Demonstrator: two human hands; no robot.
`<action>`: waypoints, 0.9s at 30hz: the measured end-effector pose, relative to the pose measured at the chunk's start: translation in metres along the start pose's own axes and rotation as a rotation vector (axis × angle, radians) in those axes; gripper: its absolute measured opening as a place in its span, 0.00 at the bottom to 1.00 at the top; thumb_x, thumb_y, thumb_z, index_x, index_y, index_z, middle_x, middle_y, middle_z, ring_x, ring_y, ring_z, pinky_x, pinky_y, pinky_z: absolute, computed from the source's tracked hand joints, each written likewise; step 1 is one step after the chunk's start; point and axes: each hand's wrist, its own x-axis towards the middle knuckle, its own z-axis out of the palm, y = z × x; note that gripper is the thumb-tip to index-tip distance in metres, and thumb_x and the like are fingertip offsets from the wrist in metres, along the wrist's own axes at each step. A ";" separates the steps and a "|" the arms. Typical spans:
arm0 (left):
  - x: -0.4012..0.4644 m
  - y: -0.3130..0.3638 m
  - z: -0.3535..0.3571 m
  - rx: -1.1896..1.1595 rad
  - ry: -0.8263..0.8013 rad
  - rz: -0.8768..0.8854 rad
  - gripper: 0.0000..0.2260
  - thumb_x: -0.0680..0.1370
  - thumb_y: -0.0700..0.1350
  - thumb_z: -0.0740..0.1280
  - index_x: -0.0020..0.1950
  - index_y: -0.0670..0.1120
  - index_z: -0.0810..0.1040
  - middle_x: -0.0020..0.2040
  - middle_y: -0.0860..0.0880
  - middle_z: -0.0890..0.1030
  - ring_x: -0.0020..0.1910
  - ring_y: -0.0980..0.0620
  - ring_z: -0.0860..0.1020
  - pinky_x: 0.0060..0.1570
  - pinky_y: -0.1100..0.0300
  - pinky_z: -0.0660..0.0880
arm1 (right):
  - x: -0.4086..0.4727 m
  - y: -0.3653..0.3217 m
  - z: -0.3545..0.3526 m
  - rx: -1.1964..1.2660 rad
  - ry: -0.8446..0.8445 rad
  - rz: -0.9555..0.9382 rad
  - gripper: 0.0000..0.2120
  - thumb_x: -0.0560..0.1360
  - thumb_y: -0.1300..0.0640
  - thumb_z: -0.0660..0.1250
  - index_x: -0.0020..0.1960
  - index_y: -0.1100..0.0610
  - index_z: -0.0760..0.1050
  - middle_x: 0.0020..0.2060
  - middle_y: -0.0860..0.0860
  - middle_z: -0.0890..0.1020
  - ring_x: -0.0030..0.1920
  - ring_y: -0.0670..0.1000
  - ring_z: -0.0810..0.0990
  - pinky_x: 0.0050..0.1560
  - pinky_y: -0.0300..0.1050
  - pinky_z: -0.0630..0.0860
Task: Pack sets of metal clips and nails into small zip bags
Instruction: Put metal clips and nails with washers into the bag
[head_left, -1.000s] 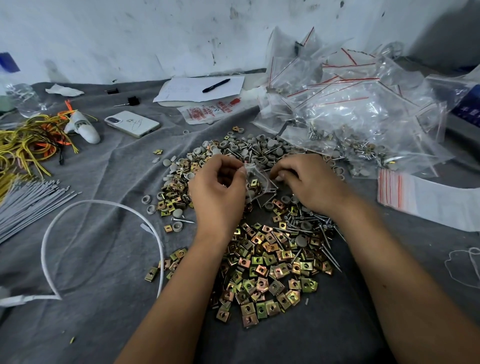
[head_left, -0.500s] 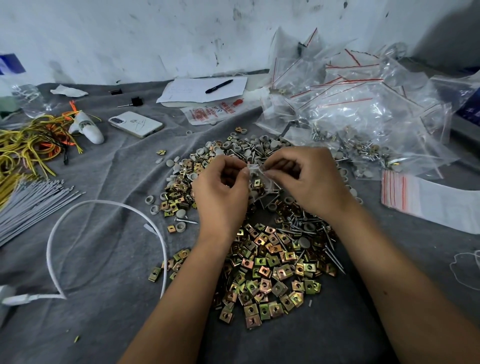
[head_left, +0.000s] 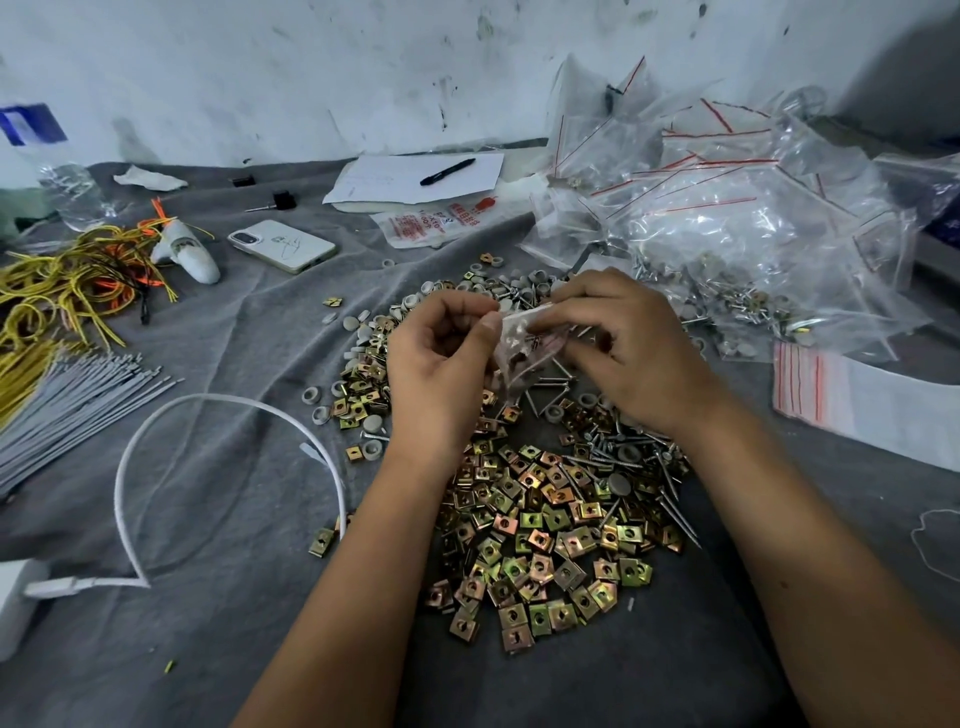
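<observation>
A small clear zip bag (head_left: 519, 345) with a few metal parts inside hangs between my two hands above the pile. My left hand (head_left: 439, 364) pinches the bag's top left edge with thumb and fingers. My right hand (head_left: 623, 348) pinches the top right edge. Below lies a heap of square gold-coloured metal clips (head_left: 540, 540). Nails and screws (head_left: 618, 457) lie on the heap's right side, and grey round caps (head_left: 363, 332) are scattered behind it.
A big heap of packed clear zip bags (head_left: 727, 218) fills the back right, with a flat stack of empty bags (head_left: 852, 400) beside it. A phone (head_left: 283, 245), paper with a pen (head_left: 447, 171), yellow wires (head_left: 57, 296), grey cable ties (head_left: 72, 405) and a white cable (head_left: 223, 410) lie left.
Both hands have lifted the zip bag slightly and moved it away from me, and my right fingers have slid onto its top edge.
</observation>
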 end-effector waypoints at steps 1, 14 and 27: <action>0.001 0.000 0.000 -0.020 0.016 -0.006 0.06 0.81 0.33 0.68 0.49 0.42 0.81 0.37 0.46 0.79 0.31 0.55 0.76 0.29 0.65 0.73 | 0.002 -0.003 -0.002 -0.020 -0.016 -0.008 0.12 0.75 0.62 0.75 0.58 0.57 0.85 0.52 0.51 0.82 0.54 0.51 0.78 0.54 0.45 0.75; 0.000 0.007 -0.004 -0.198 0.104 -0.179 0.20 0.79 0.60 0.60 0.53 0.46 0.83 0.51 0.45 0.86 0.54 0.46 0.82 0.59 0.44 0.76 | 0.057 -0.040 -0.070 0.045 -0.461 0.184 0.06 0.78 0.56 0.73 0.42 0.52 0.85 0.32 0.45 0.86 0.31 0.41 0.82 0.30 0.30 0.72; 0.000 0.005 -0.007 -0.219 -0.053 -0.077 0.08 0.77 0.37 0.75 0.54 0.40 0.81 0.52 0.33 0.83 0.47 0.44 0.84 0.47 0.56 0.81 | 0.037 -0.035 -0.045 0.117 0.021 0.136 0.03 0.79 0.52 0.71 0.47 0.47 0.83 0.44 0.49 0.78 0.43 0.47 0.76 0.46 0.39 0.71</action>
